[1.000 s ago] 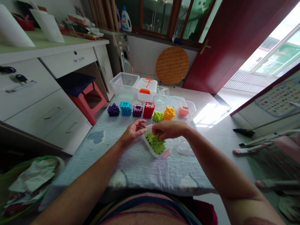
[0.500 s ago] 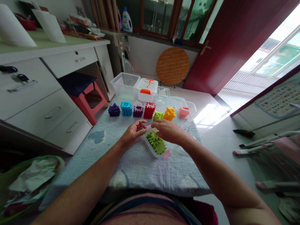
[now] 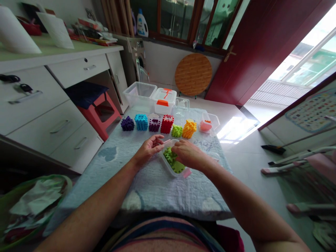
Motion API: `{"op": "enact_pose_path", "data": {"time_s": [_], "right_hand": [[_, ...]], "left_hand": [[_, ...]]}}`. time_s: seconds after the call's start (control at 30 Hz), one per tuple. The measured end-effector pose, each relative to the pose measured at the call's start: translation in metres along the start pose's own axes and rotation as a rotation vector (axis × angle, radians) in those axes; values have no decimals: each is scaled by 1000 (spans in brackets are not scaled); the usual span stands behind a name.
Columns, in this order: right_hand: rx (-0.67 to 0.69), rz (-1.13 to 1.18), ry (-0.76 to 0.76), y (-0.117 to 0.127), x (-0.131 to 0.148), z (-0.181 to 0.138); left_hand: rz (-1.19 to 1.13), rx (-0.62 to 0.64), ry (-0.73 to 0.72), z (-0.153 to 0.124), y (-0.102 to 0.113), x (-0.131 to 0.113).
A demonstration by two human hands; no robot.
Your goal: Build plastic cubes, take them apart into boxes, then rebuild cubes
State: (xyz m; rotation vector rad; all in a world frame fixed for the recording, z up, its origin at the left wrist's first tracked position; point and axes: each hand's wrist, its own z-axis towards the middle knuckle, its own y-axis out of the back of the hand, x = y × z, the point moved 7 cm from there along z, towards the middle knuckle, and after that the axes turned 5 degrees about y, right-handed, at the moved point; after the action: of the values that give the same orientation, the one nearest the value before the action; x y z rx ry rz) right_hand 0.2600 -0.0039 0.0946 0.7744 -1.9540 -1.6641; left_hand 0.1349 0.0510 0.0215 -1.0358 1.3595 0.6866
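Observation:
A clear plastic box [image 3: 170, 170] stands tilted to my view on the cloth, with light green interlocking blocks [image 3: 172, 159] inside it. My right hand [image 3: 187, 152] reaches over its right side, fingertips bent down onto the green blocks. The piece under those fingers is mostly hidden. My left hand [image 3: 151, 148] is at the box's upper left rim, fingers spread and slightly curled, thumb apart. Whether the thumb touches the rim I cannot tell. A pink latch [image 3: 187, 173] sticks out at the near end of the box.
Behind the box stand stacks of blocks: dark blue [image 3: 127, 123], light blue [image 3: 141, 122], purple [image 3: 154, 124], red [image 3: 167, 124], green [image 3: 177, 131] and yellow [image 3: 189, 128]. Farther back are an uncovered clear bin [image 3: 140, 96] and a lidded box [image 3: 164, 99]. A small container [image 3: 206, 125] holds orange pieces.
My right hand has lowered from above the box's far rim down onto the green blocks. The small green stack behind it shows more fully. My left hand stays nearly still.

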Motion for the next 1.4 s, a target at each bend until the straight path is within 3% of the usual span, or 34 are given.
{"op": "enact_pose_path", "data": {"time_s": [0.27,0.47,0.73,0.87,1.1,1.23,1.4], "right_hand": [[-51,-33,-33,-2,2,2],[-103,79,-38,1,-2,-3],[-512,318,-213,21,-31,-47],[-602,363,-387,1,-52,-90],[-550,269,-636,-59,-79,-149],[-517,226,-721,-79,-88,-158],[-615,328,-715,-78,-90,-156]], "left_hand": [[-7,1,7,0,0,0],[5,0,3,0,-1,1],[33,1,3,-4,-2,-4],[79,44,23,-10,-5,-7],[188,28,7,-16,0,-10],[196,14,-15,-15,0,-10],[107,26,32,-13,-3,-5]]}}
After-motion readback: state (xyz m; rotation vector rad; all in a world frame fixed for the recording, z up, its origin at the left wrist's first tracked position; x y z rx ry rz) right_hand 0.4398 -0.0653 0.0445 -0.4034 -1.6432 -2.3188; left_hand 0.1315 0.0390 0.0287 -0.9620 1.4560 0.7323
